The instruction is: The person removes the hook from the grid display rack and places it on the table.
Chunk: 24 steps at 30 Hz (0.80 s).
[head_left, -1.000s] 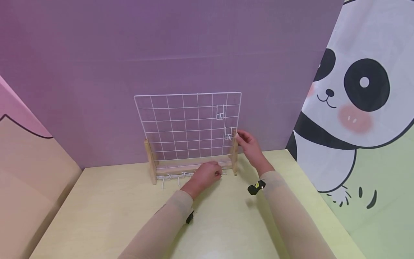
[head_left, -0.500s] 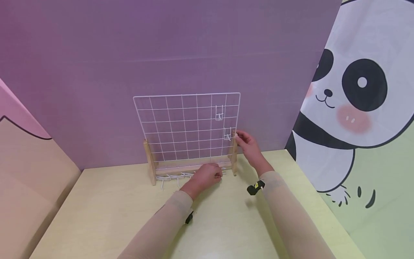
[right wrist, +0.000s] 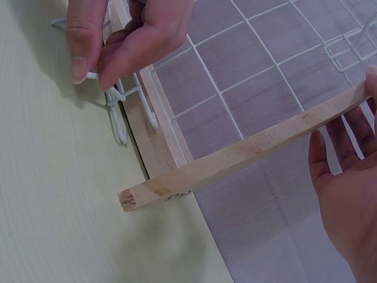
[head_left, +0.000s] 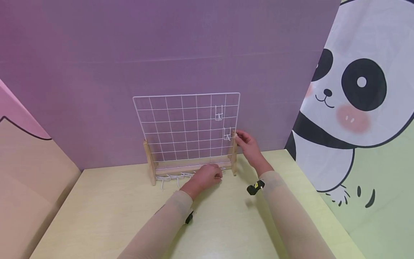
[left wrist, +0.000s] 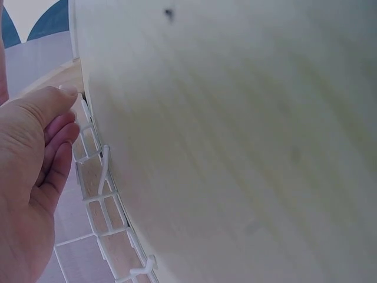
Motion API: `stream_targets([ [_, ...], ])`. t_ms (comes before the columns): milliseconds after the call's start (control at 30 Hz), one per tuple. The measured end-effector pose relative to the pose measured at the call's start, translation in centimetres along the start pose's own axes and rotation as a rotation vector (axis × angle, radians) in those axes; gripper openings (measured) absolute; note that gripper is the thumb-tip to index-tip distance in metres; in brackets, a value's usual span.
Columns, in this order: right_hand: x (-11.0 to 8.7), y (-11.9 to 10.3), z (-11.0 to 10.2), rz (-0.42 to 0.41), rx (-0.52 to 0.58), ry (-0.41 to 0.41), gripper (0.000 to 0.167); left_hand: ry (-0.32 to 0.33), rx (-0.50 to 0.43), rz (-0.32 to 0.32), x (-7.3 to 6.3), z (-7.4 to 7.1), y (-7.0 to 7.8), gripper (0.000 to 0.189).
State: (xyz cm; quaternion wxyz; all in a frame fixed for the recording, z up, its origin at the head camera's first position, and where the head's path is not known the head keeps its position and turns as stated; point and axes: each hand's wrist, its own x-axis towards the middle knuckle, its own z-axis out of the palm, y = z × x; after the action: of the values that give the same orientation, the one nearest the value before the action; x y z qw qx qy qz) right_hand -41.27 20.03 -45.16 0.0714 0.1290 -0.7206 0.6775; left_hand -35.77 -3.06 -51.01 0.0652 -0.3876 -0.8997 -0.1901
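A white wire grid panel stands upright in a wooden stand near the back of the table. My left hand is at the stand's base, thumb and finger pinching the tip of a white wire hook, seen in the right wrist view. At the right, my right hand grips the upper part of the stand's wooden post, thumb on the near side and fingers behind. Two wire hooks hang on the grid's right side, an upper hook and a lower hook.
Several more white hooks lie in a row along the stand's front base, partly hidden by my left hand. The pale wooden table extends toward me. Behind the rack hangs a purple backdrop, with a panda-print sheet at the right.
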Motion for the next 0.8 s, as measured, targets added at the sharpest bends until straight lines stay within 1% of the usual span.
stream_targets([
  [233, -0.04, -0.02, 0.07, -0.009, 0.004, -0.005, 0.039, -0.028, -0.033, -0.020, -0.16, -0.18, 0.17, 0.005],
  [467, -0.06, -0.04, -0.06, 0.003, 0.002, -0.005, 0.040, -0.008, -0.036, 0.001, -0.34, -0.19, 0.17, 0.006],
  [600, -0.15, -0.19, -0.07, 0.017, -0.006, -0.001, 0.039, -0.004, -0.051, -0.011, -0.37, -0.15, 0.12, 0.006],
  [800, -0.23, -0.29, 0.06, 0.014, 0.007, 0.002, 0.038, -0.012, -0.070, -0.043, -0.34, -0.35, 0.18, 0.005],
])
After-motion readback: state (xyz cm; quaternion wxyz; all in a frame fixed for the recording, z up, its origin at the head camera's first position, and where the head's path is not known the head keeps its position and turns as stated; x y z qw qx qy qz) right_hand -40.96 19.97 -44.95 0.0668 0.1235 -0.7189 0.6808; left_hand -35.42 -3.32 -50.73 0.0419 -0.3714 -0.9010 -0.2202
